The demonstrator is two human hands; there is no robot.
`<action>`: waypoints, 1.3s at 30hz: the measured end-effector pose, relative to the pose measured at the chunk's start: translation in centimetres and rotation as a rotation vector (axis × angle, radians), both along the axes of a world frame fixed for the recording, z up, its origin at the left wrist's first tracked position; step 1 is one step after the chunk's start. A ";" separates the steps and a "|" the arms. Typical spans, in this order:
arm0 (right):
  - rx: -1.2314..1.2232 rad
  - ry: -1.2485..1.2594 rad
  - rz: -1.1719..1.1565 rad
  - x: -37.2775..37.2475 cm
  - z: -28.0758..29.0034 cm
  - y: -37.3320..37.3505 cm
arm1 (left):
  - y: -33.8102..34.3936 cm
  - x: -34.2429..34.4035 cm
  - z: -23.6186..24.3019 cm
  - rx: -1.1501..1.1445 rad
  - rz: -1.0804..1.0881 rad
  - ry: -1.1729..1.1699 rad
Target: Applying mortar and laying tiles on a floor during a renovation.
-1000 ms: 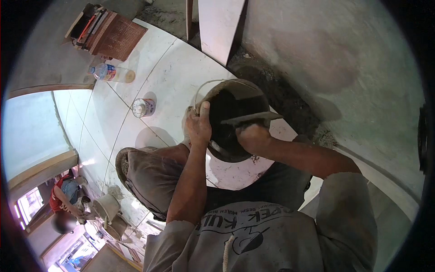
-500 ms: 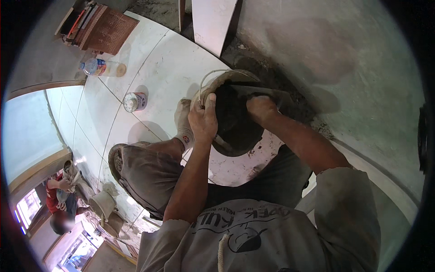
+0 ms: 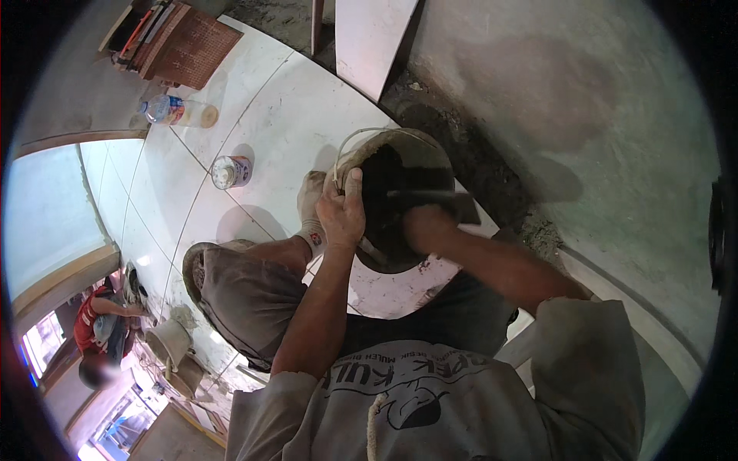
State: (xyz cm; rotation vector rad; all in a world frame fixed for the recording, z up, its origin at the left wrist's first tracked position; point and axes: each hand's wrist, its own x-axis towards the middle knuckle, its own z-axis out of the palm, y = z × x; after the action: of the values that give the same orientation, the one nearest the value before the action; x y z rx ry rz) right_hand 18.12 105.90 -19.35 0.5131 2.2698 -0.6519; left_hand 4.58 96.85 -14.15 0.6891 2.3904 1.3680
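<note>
A round bucket (image 3: 432, 165) with a thin wire handle (image 3: 361, 132) stands tilted between my legs, dark wet mortar (image 3: 380, 170) inside it. My left hand (image 3: 342, 217) is closed on its left rim, thumb upright. Reaching into the bucket's right side, my right hand (image 3: 429, 229) is closed on a trowel. The trowel's flat grey blade (image 3: 461, 206) lies across the bucket's opening and is smeared by motion. Its handle is hidden in my fist.
White tiles (image 3: 277, 100) cover the floor, ending at a dark mortar strip (image 3: 492, 161) along the wall (image 3: 615, 154). A small can (image 3: 231, 172), a plastic bottle (image 3: 178, 112) and stacked boards (image 3: 192, 46) stand to the left. Another person (image 3: 104, 330) works near buckets (image 3: 169, 342) further off.
My right hand and the trowel have moved down and toward me in the bucket. My left hand stays on the rim. The other person has bent lower, arm reaching toward the floor.
</note>
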 end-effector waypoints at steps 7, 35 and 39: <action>0.120 0.145 -0.196 2.2 2.0 0.4 | 0.2 0.5 0.5 -0.069 0.000 -0.053; 0.330 0.421 0.192 1.5 2.6 0.5 | -0.8 -1.8 -1.8 -0.070 -0.006 -0.028; 0.490 0.432 -0.046 0.7 -0.1 3.0 | -0.5 -1.2 -0.9 -0.073 -0.043 -0.009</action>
State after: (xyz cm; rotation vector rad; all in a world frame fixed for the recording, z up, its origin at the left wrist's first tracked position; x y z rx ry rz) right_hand 18.77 108.91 -19.50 0.7104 2.8530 -0.2305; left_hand 3.35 96.33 -15.06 0.7085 2.3913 1.2575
